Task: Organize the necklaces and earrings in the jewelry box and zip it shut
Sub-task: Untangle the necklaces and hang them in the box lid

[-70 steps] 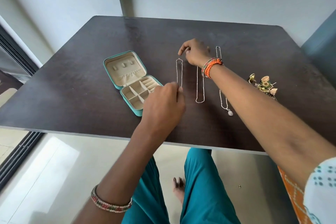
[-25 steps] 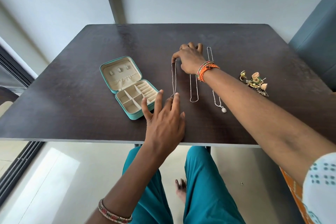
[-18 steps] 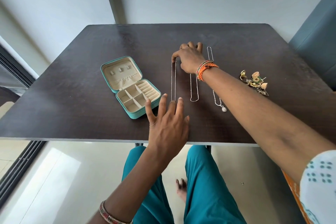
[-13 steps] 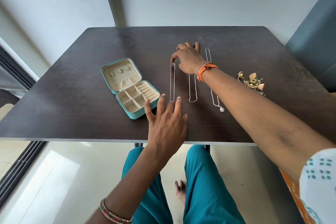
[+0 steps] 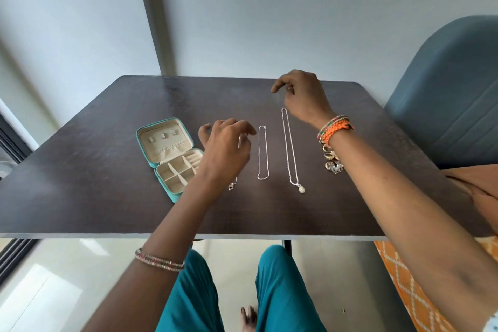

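Note:
A teal jewelry box (image 5: 172, 155) lies open on the dark table (image 5: 89, 170), its beige compartments empty. Three silver necklaces lie stretched out to its right. My left hand (image 5: 225, 147) is curled over the left necklace (image 5: 232, 185), hiding most of it; its fingertips are at the chain's top end and I cannot see whether they grip it. The middle necklace (image 5: 262, 153) lies bare. My right hand (image 5: 303, 98) hovers just past the top of the long pendant necklace (image 5: 290, 148), fingers loosely apart and holding nothing. A pile of earrings (image 5: 332, 163) shows beside my right wrist.
A blue upholstered chair (image 5: 452, 94) stands at the table's right side. The table's near edge (image 5: 242, 236) runs above my knees. Orange fabric (image 5: 474, 188) lies at the right edge. A pale wall closes off the far side.
My left hand moved up from the near edge to the top of the left necklace. My right hand lifted off the necklace tops and shifted right. The camera tilted up.

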The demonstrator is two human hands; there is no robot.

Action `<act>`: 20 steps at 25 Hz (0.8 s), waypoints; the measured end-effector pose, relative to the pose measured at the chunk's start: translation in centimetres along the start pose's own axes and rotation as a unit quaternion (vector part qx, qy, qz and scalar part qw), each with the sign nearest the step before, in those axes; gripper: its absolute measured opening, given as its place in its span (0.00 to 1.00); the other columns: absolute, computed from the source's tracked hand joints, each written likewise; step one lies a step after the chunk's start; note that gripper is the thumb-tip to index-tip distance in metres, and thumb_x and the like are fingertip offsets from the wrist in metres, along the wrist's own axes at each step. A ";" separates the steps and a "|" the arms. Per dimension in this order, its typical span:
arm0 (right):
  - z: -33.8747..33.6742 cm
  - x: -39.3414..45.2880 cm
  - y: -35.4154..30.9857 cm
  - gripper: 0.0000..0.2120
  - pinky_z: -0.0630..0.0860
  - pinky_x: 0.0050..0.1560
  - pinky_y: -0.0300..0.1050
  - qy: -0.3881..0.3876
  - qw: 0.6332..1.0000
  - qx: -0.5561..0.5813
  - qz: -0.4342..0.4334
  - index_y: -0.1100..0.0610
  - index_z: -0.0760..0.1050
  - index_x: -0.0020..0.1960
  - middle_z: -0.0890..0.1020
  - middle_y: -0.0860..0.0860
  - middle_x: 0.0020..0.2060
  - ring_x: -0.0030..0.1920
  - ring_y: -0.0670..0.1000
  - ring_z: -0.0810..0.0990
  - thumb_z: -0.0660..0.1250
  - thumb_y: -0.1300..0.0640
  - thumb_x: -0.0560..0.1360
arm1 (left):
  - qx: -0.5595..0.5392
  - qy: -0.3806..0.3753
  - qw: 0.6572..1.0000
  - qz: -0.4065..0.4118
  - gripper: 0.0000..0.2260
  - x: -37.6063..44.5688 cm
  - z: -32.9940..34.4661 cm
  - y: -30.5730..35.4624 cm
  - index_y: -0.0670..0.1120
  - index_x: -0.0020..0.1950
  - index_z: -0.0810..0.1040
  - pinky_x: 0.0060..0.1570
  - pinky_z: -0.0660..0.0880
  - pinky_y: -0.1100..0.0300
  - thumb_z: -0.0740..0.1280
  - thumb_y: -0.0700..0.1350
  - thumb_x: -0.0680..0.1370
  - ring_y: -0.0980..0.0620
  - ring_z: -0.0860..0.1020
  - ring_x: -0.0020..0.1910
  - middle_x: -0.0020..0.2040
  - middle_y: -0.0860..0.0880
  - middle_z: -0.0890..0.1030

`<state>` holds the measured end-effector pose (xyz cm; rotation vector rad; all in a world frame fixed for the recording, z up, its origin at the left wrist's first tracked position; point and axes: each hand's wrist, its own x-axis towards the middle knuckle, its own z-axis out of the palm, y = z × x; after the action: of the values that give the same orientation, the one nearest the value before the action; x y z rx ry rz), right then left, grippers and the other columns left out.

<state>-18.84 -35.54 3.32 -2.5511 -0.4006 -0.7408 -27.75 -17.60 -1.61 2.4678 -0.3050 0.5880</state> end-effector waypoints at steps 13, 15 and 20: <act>6.6 1.9 10.4 0.14 0.72 0.60 0.43 -0.116 0.964 0.067 0.230 0.59 0.80 0.55 0.82 0.55 0.55 0.58 0.55 0.79 0.57 0.63 0.78 | -0.150 -0.161 0.974 -0.044 0.09 13.6 7.5 -3.4 0.45 0.51 0.81 0.43 0.67 0.66 0.62 0.38 0.77 0.52 0.76 0.44 0.45 0.50 0.80; 8.5 3.2 11.1 0.14 0.72 0.63 0.46 -0.145 0.959 0.067 0.235 0.58 0.78 0.59 0.81 0.56 0.58 0.60 0.56 0.78 0.58 0.61 0.78 | -0.132 -0.173 0.975 -0.041 0.09 14.9 8.4 -3.8 0.44 0.51 0.81 0.42 0.66 0.68 0.62 0.37 0.77 0.53 0.76 0.44 0.45 0.50 0.80; 11.1 5.0 12.1 0.09 0.74 0.49 0.44 -0.127 0.965 0.013 0.231 0.49 0.80 0.55 0.84 0.52 0.50 0.52 0.55 0.80 0.65 0.55 0.76 | -0.106 -0.197 0.974 -0.035 0.11 16.2 9.8 -5.1 0.52 0.46 0.81 0.57 0.73 0.56 0.60 0.43 0.73 0.51 0.79 0.51 0.47 0.51 0.83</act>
<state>-5.31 -39.65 -6.30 -2.5742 0.1116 -0.2364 -8.47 -20.61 -3.60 2.3598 -0.4091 0.0260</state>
